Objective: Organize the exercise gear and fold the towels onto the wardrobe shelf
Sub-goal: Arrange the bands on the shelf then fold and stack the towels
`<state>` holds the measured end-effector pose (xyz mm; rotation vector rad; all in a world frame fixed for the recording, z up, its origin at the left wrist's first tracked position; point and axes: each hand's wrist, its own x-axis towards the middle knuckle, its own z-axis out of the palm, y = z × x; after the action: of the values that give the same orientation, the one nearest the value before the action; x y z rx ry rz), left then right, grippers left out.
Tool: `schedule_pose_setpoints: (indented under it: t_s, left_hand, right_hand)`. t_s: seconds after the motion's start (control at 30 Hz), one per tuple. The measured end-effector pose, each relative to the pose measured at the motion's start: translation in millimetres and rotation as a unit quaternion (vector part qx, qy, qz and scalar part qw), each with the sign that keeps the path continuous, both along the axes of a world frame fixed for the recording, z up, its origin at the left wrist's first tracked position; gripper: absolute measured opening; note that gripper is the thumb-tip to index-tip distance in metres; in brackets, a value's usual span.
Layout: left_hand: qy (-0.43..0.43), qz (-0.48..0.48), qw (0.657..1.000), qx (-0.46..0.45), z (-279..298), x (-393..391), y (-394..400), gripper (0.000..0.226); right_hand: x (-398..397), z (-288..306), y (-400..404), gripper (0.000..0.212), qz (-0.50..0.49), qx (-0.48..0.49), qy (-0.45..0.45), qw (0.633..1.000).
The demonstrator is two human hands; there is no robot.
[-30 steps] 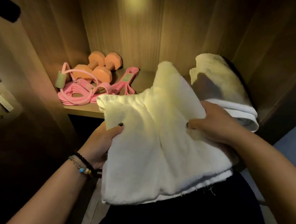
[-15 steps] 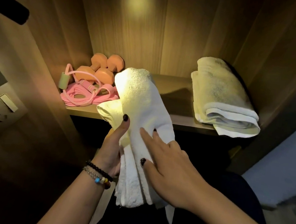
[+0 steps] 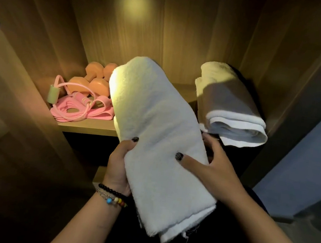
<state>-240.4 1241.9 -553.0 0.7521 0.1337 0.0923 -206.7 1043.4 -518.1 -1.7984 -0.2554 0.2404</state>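
held terry towel (image 3: 159, 141): plain white, warm yellow cast at its 11 o'clock end, no print
folded towel on shelf (image 3: 230, 107): white w/ cream-yellow top, grey shadow across mid, at 2 o'clock
hex dumbbells (image 3: 98, 83): matte peach-orange, solid, at 10 o'clock
rubber resistance bands (image 3: 81, 111): pink, plain
foam grip on cord (image 3: 53, 94): pale sage green
wardrobe shelf board (image 3: 87, 126): tan wood grain, vertical streaks on walls
left hand (image 3: 118, 166): black nail polish; bead bracelets (image 3: 112, 196) black, plus blue, white, yellow, red beads
right hand (image 3: 212, 166): black glittery nail
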Motion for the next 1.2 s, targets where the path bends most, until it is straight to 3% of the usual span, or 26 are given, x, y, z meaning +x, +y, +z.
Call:
schedule_pose_setpoints:
  t_s: [0.07,0.2,0.3,0.4,0.57,0.73,0.83,0.9,0.97,1.07,1.1,1.2]
  left_hand:
    - [-0.049,-0.021,0.998,-0.020,7,3,-7,0.049]
    - [-0.057,-0.035,0.997,-0.029,13,15,-15,0.050]
    - [-0.036,-0.064,0.997,-0.032,15,26,-27,0.054]
    - [-0.005,-0.085,0.996,-0.007,24,41,-37,0.058]
    - [-0.018,-0.072,0.980,0.185,75,79,-53,0.026]
    - [-0.014,-0.062,0.944,0.323,117,172,-60,0.030]
    - [0.023,-0.035,0.936,0.350,130,241,-85,0.023]
    - [0.058,-0.030,0.891,0.449,121,279,-107,0.033]
    - [0.093,-0.012,0.837,0.539,99,302,-122,0.038]
    - [0.110,-0.052,0.745,0.656,73,314,-119,0.041]
    - [0.119,-0.060,0.730,0.670,69,317,-114,0.043]
    - [0.131,-0.065,0.764,0.628,61,327,-106,0.046]
  right_hand:
    - [3,-2,-9,0.058,0.106,0.105,0.099,0.984]
    - [3,-23,-24,0.083,0.155,0.134,0.119,0.972]
    - [3,-30,-34,0.089,0.105,0.167,0.140,0.970]
    - [10,-26,-45,0.075,0.026,0.159,0.116,0.980]
    - [43,11,-58,0.052,-0.044,0.154,0.079,0.984]
    - [103,60,-72,0.066,-0.112,0.091,0.001,0.990]
    - [144,76,-85,0.062,-0.203,-0.045,-0.074,0.975]
    - [159,75,-84,0.050,-0.207,-0.208,-0.146,0.945]
    - [164,63,-78,0.047,-0.167,-0.306,-0.162,0.923]
    - [165,55,-75,0.023,-0.123,-0.337,-0.166,0.918]
    - [166,57,-74,0.015,-0.108,-0.341,-0.159,0.920]
    - [178,78,-67,0.025,-0.111,-0.333,-0.136,0.927]
